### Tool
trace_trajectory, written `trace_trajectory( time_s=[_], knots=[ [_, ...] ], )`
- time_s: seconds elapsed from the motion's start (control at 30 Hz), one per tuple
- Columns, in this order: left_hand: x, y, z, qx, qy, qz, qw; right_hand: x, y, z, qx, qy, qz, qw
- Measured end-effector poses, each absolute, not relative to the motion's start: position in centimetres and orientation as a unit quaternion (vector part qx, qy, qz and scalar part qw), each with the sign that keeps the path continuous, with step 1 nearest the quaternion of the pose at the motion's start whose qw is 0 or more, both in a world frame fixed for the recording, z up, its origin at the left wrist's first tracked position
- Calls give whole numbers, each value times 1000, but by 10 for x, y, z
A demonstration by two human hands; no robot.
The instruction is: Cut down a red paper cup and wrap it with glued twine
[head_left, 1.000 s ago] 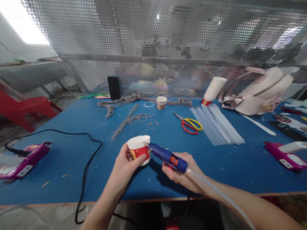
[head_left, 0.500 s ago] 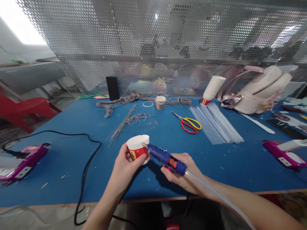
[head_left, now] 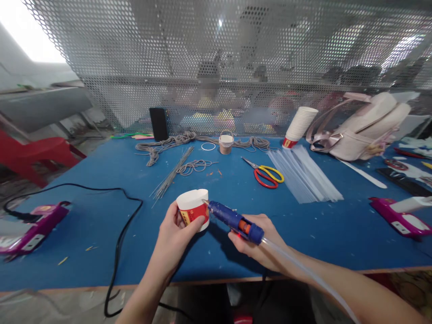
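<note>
**Glue gun tip at the paper cup's side**

The left hand (head_left: 173,229) is wrapped around a small white paper cup with a red and yellow printed band (head_left: 192,209), holding it upside down just above the blue worktop (head_left: 101,180), near its front edge. The right hand (head_left: 258,240) is closed on the grip of a blue hot-glue gun with an orange trigger (head_left: 234,220), a clear glue stick trailing from its back end. The nozzle sits at the cup's upper right side, touching it or very nearly so; whether glue is coming out is too small to tell.

The cup's wall looks bare: no cord is wound on it as far as can be seen. By contrast, a small cup wrapped in grey cord with a handle (head_left: 226,144) stands at the back, beside the loose grey cord bundle (head_left: 168,144). Judging from that, gluing appears to be at an early stage, with wrapping not yet done. A stack of white paper cups (head_left: 299,126) lies tipped farther right.
</note>
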State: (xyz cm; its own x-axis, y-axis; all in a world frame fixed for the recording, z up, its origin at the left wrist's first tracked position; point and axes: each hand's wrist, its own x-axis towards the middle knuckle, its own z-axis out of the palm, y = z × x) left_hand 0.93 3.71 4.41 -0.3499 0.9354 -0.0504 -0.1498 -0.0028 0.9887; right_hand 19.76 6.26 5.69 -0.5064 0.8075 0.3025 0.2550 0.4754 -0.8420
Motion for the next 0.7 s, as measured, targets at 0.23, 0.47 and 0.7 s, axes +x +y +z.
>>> trace_trajectory(
  time_s=[0.23,0.47,0.7],
  knots=[
    [6,36,44,348,528,599,491,197,63,59,-353,-776,384,354],
    [6,37,42,315,533,620,482,197,62,57,-352,-775,383,358],
    [5,34,51,264,454,633,568,200,64,56,-383,-755,407,343]
  ],
)
